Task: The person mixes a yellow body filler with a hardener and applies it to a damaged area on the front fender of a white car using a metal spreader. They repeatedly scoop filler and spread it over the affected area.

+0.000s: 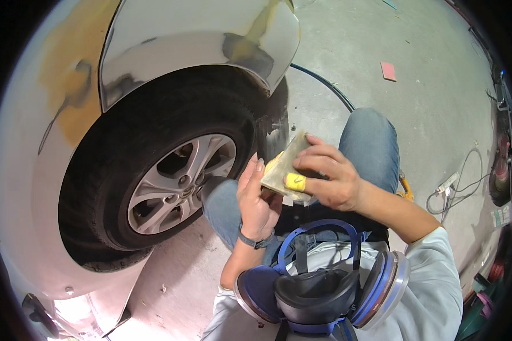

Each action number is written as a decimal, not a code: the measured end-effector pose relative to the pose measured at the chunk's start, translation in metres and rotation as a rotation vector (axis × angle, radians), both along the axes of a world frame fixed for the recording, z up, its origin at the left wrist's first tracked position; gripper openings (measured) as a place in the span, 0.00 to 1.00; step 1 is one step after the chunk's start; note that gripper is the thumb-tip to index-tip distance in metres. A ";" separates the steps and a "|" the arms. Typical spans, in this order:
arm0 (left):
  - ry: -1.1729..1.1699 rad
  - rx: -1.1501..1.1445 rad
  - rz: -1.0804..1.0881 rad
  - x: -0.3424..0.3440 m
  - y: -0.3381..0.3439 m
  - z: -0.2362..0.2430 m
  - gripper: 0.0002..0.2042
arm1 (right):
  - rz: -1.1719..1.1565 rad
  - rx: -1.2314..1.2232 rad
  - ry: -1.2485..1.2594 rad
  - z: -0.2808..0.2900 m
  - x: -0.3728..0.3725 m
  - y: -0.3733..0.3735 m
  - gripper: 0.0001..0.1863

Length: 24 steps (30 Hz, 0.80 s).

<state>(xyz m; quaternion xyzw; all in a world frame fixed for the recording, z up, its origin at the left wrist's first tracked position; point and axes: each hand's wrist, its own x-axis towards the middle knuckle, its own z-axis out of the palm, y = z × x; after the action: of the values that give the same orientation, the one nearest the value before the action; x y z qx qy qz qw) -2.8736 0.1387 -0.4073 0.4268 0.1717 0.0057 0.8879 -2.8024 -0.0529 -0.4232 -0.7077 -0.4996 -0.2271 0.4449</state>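
Observation:
Between my two hands, over my lap, is a flat grey-beige sheet (290,161) that looks like sandpaper, tilted with one corner up. My left hand (256,199) supports it from the left and below, its fingers partly behind it. My right hand (331,177) grips the right side, fingertips on its face. Yellow tape (295,182) wraps one finger of that hand. Something pale yellow (273,163) shows behind the sheet's left edge; its kind cannot be made out. Close by on the left is the car's wheel (182,184), under a white fender (199,48) with grey and yellowish patches.
A respirator mask (316,295) hangs at my chest. A dark hose (327,84) runs across the floor beyond my knee. A pink rectangular pad (388,71) lies farther off. Cables with a white connector (447,183) lie on the right, near clutter along the edge.

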 end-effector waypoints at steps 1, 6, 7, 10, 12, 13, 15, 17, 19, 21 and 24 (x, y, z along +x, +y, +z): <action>-0.006 -0.060 0.005 -0.002 0.005 0.003 0.21 | -0.022 -0.053 -0.015 -0.003 0.007 -0.004 0.21; -0.036 0.054 0.026 -0.008 0.023 0.008 0.21 | -0.085 -0.361 -0.008 0.002 0.035 -0.037 0.14; -0.036 0.168 0.000 -0.006 0.026 0.007 0.21 | -0.114 -0.405 0.101 0.005 0.036 -0.039 0.12; -0.068 0.519 -0.094 0.005 0.031 -0.003 0.21 | -0.153 -0.294 0.367 0.021 0.032 -0.035 0.05; -0.115 0.830 -0.128 0.014 0.029 -0.010 0.19 | -0.092 -0.373 0.377 0.032 0.028 -0.026 0.05; -0.105 0.988 -0.160 0.018 0.029 -0.014 0.19 | 0.039 -0.393 0.415 0.037 0.022 -0.020 0.04; -0.133 0.905 -0.118 0.026 0.031 -0.018 0.19 | 0.183 -0.494 0.509 0.048 0.021 -0.018 0.05; -0.093 0.812 -0.159 0.027 0.032 -0.020 0.19 | -0.064 -0.352 0.495 0.056 0.027 -0.017 0.07; -0.240 0.948 -0.193 0.027 0.032 -0.023 0.19 | -0.029 -0.371 0.543 0.058 0.029 -0.014 0.07; -0.186 0.882 -0.189 0.027 0.035 -0.024 0.19 | 0.209 -0.460 0.446 0.058 0.029 -0.012 0.07; -0.084 0.780 -0.206 0.027 0.036 -0.025 0.20 | -0.011 -0.346 0.556 0.059 0.031 -0.011 0.06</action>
<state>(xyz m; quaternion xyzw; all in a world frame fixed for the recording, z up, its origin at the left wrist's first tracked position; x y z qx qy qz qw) -2.8462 0.1748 -0.4326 0.7461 0.0765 -0.0010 0.6614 -2.7711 -0.0643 -0.3645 -0.8104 -0.3863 0.0608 0.4363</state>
